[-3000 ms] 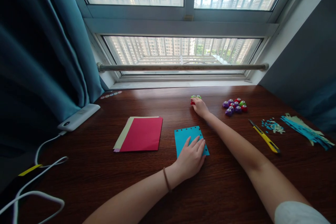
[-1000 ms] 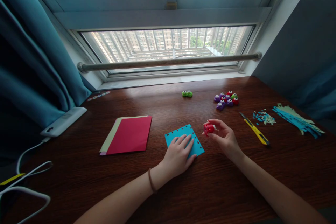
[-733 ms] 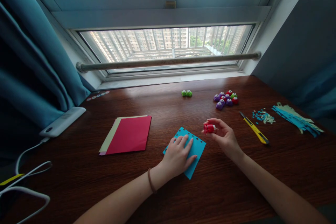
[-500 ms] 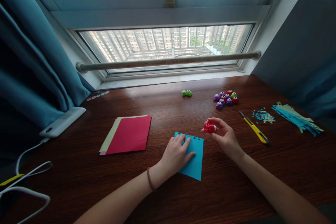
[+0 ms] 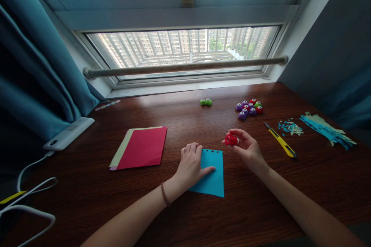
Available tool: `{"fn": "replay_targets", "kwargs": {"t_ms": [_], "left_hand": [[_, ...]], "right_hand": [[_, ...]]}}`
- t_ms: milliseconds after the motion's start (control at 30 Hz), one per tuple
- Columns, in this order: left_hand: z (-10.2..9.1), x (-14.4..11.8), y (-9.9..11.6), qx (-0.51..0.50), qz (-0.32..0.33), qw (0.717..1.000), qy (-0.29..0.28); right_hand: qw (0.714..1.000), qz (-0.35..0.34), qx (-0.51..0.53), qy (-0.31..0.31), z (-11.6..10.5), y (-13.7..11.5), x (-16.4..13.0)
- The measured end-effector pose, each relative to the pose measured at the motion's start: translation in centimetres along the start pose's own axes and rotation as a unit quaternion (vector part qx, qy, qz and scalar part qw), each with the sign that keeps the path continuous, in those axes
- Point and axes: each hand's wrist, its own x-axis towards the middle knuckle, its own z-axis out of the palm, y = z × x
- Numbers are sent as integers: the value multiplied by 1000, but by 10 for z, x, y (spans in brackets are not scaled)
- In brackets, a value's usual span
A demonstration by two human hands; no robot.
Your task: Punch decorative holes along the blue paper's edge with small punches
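1. While the left hand [image 5: 191, 164] lies flat on the blue paper square [image 5: 213, 173], fingers together and pressing it to the wooden surface [image 5: 249, 208], the right hand [image 5: 246, 148] hovers just beside the sheet's top corner.
2. That right hand has its fingers clamped on a small red punch [image 5: 231, 140], held clear of the paper.
3. It looks like a lining-up step: the punch needs its slot brought over the paper's edge, next to the row of holes [image 5: 213, 151] already there.
4. Hard to read: the punch's slot faces away, possibly toward the sheet, and the left palm hides the paper's left edge.
5. More punches [image 5: 249, 109] sit well apart near the window, with a yellow knife [image 5: 280, 144] beside them.
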Motion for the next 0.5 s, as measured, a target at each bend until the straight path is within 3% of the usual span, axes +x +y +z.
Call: {"fn": "replay_targets", "kwargs": {"t_ms": [500], "left_hand": [[3,3,-4,-46,-26,999,7]], "right_hand": [[996,60,-61,11,-5,5,4]]}}
